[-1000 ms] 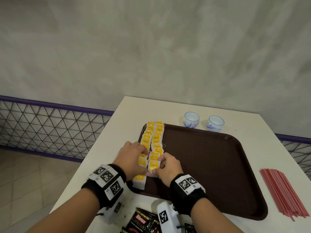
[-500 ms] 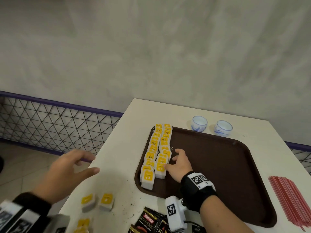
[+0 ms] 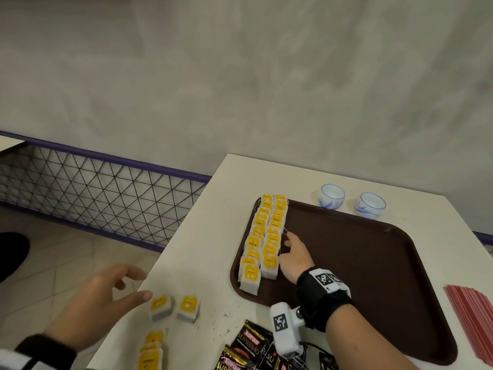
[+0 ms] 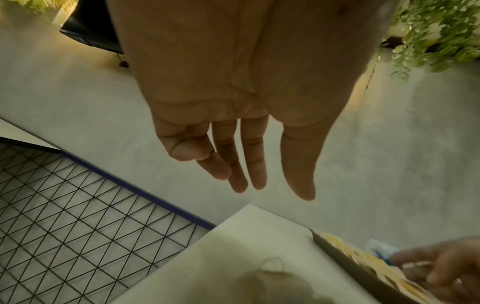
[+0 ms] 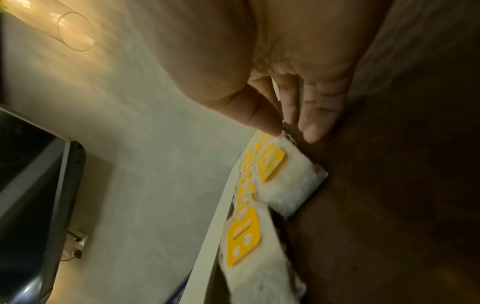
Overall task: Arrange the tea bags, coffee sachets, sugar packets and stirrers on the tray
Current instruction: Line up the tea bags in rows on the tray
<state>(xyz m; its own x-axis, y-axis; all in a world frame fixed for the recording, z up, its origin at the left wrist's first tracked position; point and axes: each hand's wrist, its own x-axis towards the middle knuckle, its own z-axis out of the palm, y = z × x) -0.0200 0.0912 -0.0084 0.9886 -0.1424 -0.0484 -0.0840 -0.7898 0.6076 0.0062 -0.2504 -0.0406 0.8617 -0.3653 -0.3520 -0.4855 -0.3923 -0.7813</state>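
Two rows of tea bags (image 3: 262, 241) run along the tray's (image 3: 373, 263) nine o'clock edge, long axis six to twelve. Right hand (image 3: 294, 256), fingers loosely spread, touches them; left hand (image 3: 101, 297) hovers with fingers apart, holding nothing, near loose tea bags (image 3: 174, 307).

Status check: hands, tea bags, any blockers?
Left hand open, empty, near loose tea bags. Right hand open against rows on tray. No blockers.

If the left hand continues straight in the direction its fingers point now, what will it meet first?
Probably the nearer of two loose tea bags on the table: the left hand is open, its thumb tip close to it. Its height above the table is unclear.
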